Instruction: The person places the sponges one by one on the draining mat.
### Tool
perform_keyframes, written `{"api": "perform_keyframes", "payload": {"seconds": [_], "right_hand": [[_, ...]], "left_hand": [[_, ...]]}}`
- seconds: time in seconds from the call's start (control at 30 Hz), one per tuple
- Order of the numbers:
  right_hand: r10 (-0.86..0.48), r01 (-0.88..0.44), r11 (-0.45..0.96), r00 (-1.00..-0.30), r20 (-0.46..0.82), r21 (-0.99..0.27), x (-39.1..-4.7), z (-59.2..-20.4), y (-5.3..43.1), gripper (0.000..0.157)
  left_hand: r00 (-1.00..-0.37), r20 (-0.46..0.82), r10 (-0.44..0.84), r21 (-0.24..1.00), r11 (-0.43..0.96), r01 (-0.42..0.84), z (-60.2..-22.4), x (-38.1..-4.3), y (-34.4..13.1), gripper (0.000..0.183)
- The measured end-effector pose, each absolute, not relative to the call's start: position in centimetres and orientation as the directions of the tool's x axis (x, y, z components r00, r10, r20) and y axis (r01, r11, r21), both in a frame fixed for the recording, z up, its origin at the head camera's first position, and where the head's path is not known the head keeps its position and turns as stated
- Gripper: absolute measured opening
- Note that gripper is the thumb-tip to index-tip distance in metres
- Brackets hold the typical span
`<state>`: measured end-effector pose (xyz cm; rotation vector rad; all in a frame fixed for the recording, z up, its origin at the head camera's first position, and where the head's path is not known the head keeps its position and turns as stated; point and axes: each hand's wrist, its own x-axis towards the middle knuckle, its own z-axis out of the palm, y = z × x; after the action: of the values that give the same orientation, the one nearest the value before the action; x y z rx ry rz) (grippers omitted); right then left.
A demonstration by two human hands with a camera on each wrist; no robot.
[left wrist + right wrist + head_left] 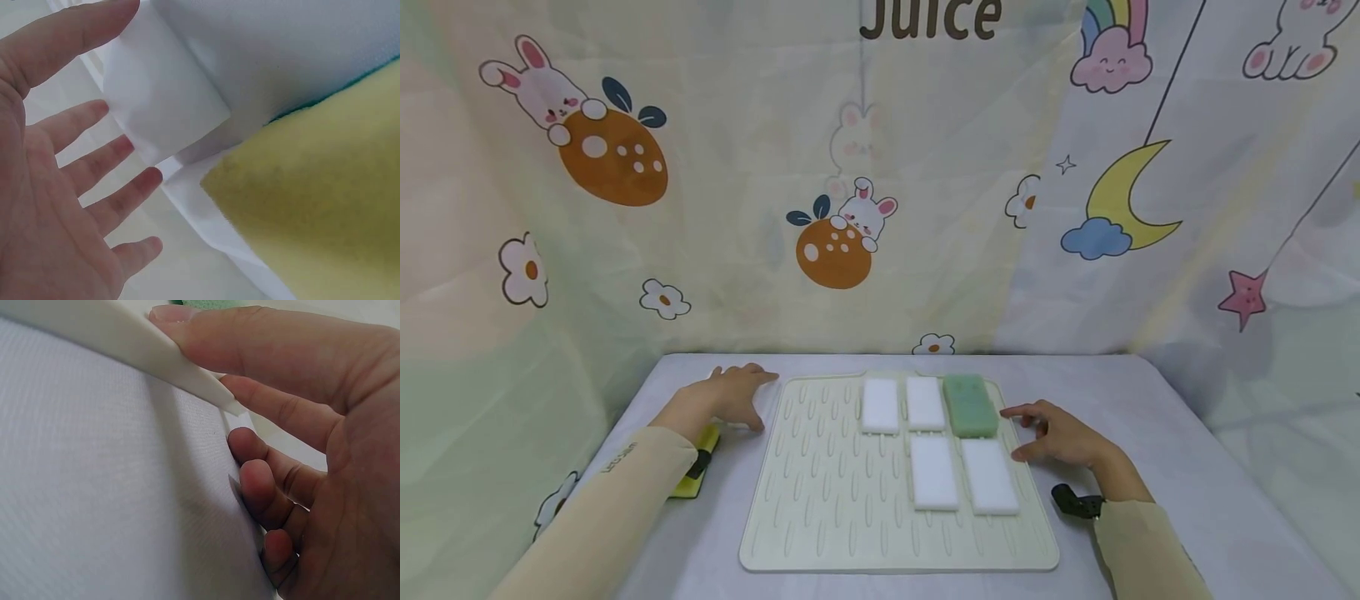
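Note:
A pale cream mat [842, 517] with raised oval ridges lies flat on the table. On its right half are several white rectangular blocks [934, 473], like melamine sponges, and a green sponge [970, 407] at the upper right corner. My left hand [733, 396] hovers by the mat's upper left edge, thumb and fingers spread, holding nothing. A yellow sponge [325, 187] with a thin green edge lies near the left wrist, partly hidden by the forearm in the head view. My right hand [1060, 433] is at the mat's right edge [206, 387], its thumb and index touching or nearly touching it.
A white cloth [1120, 392] covers the table, with a folded flap [162, 94] at its left side. Behind stands a printed fabric backdrop [730, 167] with rabbits, flowers and a moon. Black straps circle both wrists.

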<state>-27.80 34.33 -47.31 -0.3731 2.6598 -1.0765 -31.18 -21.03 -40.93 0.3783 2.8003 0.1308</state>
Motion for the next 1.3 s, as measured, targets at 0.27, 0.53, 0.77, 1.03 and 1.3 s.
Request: {"api": "perform_keyframes", "payload": {"seconds": [0.27, 0.53, 0.77, 1.03, 1.3], "right_hand": [[-0.333, -0.144, 0.680, -0.934, -0.128, -0.719, -27.8, -47.2, 34.3, 0.076], [-0.329, -0.134, 0.686, -0.934, -0.140, -0.715, -27.7, -47.1, 34.0, 0.076], [-0.337, -0.151, 0.683, -0.933, -0.125, -0.714, -27.8, -47.1, 34.2, 0.076], [-0.340, -0.155, 0.681, -0.933, -0.122, -0.716, -27.8, -47.3, 34.5, 0.075], [-0.345, -0.152, 0.658, -0.932, -0.116, -0.738, -27.7, -47.1, 34.2, 0.076]], "left_hand": [[-0.913, -0.301, 0.277, 0.114, 0.961, 0.254, -40.6, -31.3, -20.8, 0.094], [-0.908, -0.322, 0.269, 0.101, 0.963, 0.250, -40.8, -31.7, -20.9, 0.097], [-0.904, -0.350, 0.245, 0.137, 0.968, 0.210, -40.9, -32.2, -20.6, 0.096], [-0.908, -0.339, 0.245, 0.165, 0.966, 0.200, -40.8, -32.4, -20.5, 0.097], [-0.917, -0.319, 0.239, 0.205, 0.962, 0.179, -41.1, -32.5, -21.0, 0.099]]}}
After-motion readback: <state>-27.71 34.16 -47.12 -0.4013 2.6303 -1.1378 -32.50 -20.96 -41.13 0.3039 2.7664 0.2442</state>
